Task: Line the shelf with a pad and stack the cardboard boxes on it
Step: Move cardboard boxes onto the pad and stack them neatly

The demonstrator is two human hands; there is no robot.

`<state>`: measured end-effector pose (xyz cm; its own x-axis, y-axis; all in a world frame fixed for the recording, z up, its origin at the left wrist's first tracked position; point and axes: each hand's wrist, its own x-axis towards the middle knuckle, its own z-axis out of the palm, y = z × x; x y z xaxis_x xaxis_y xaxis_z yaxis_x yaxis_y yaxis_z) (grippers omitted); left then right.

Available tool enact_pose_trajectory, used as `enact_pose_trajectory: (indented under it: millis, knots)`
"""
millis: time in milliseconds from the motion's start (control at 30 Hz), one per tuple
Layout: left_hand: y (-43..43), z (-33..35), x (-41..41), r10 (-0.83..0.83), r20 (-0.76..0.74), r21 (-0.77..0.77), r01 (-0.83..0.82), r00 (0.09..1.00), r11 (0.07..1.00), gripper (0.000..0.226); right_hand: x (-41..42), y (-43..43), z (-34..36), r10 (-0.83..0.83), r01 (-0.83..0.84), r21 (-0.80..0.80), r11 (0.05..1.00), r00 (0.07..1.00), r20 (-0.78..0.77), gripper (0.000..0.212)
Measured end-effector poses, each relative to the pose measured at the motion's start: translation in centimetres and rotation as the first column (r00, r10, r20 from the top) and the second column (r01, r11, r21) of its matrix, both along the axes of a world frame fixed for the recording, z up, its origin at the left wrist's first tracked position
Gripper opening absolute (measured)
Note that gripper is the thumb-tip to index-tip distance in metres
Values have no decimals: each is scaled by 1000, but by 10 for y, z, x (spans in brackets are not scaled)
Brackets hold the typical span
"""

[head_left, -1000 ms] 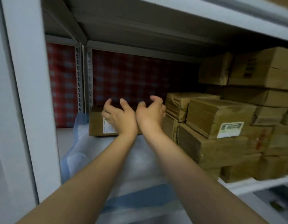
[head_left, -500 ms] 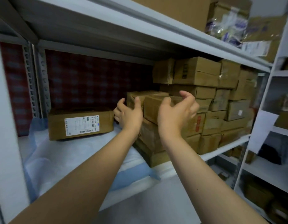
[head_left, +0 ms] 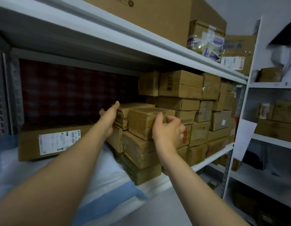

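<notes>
The pad (head_left: 100,173) is down and one labelled box (head_left: 56,141) sits on it, so you're early on. Your right hand (head_left: 167,131) curls round the top box (head_left: 141,123) on the pile (head_left: 141,150); left hand (head_left: 108,119) touches the box behind (head_left: 135,106), grip unclear. Plenty left to stack

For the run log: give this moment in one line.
left hand: touches rear top box | right hand: grips front top box | pad: under labelled box

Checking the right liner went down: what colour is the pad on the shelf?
White pad with a blue border, seen in the head view.
</notes>
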<state>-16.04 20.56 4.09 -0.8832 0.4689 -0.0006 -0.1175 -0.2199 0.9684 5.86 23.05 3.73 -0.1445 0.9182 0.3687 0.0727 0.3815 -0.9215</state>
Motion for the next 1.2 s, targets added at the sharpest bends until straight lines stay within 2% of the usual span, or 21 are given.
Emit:
enact_pose_trajectory:
  millis: [67, 100, 200, 233, 367, 467, 567, 733, 867, 1000, 1100, 1133, 1200]
  knots:
    - [18, -6, -30, -74, -12, -42, 74, 997, 996, 143, -1, 3, -2, -10, 10, 20, 1000, 999, 30, 44]
    - [22, -6, -33, -119, -21, -65, 118, 993, 991, 141, -1, 4, -1, -21, 20, 26, 999, 999, 41, 43]
    - [15, 4, -11, -140, -84, -44, 137, 987, 990, 110, -4, 6, 3, -43, 42, 27, 999, 998, 47, 40]
    - [12, 7, -4, -109, -111, -7, 109, 988, 994, 102, -6, 5, 4, -43, 42, 25, 999, 998, 35, 40]
    - [3, 12, 17, 57, -161, 220, -21, 985, 975, 93, -7, -4, 6, -30, 37, 79, 996, 996, -84, 36]
    - [-12, 16, 33, 101, -134, 402, -39, 986, 915, 79, -8, -13, 7, 41, -5, 177, 984, 978, -203, 27]
    - [-32, 16, 45, 202, -129, 519, -108, 971, 848, 64, -11, -24, 10, 148, -89, 224, 971, 953, -264, 25]
    - [-74, 8, 50, 309, -49, 618, -214, 950, 756, 48, -28, -46, 11, 289, -223, 238, 945, 911, -293, 30]
    - [-106, -1, 43, 466, 6, 613, -372, 885, 697, 45, -46, -70, 10, 357, -307, 235, 922, 909, -215, 33]
    - [-137, -11, 35, 650, 0, 599, -521, 760, 608, 46, -73, -92, 9, 502, -481, 143, 865, 834, -228, 38]
    - [-154, -15, 27, 689, 156, 612, -617, 708, 495, 55, -97, -99, 7, 534, -586, -61, 808, 772, -345, 32]
    - [-159, -15, 25, 674, 260, 610, -658, 692, 441, 56, -105, -100, 7, 531, -644, -166, 747, 727, -435, 30]
    - [-165, -15, 20, 614, 459, 572, -742, 642, 349, 52, -122, -101, 5, 499, -762, -315, 565, 620, -606, 35]
